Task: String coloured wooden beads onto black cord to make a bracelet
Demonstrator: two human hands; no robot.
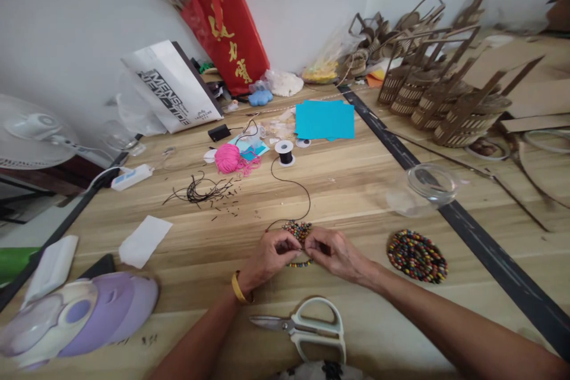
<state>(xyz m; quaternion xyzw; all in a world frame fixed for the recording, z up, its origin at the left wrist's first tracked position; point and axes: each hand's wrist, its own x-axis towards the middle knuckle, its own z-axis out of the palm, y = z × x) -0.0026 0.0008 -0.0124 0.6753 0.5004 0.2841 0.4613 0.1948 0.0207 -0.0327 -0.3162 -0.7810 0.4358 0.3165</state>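
Observation:
Both hands meet over a strand of small multicoloured beads (pixel 299 263) lying on the wooden table. My left hand (pixel 272 252) pinches thumb and forefinger together at the black cord (pixel 307 202), which runs back in a loop to a white spool (pixel 285 153). Facing it, my right hand (pixel 335 252) also pinches close to the same spot; the bit between the fingertips is tiny, seemingly cord. White-handled scissors (pixel 312 326) lie nearer me. A coiled heap of beads (pixel 417 256) rests to the right of my right hand.
Cut black cords (pixel 205 190) and a pink yarn ball (pixel 227 158) lie left of the spool. Blue sheets (pixel 325 120) are behind it. Woven baskets (pixel 467 113) and a clear round container (pixel 431 184) stand right. A purple-and-white device (pixel 107 309) occupies the front left.

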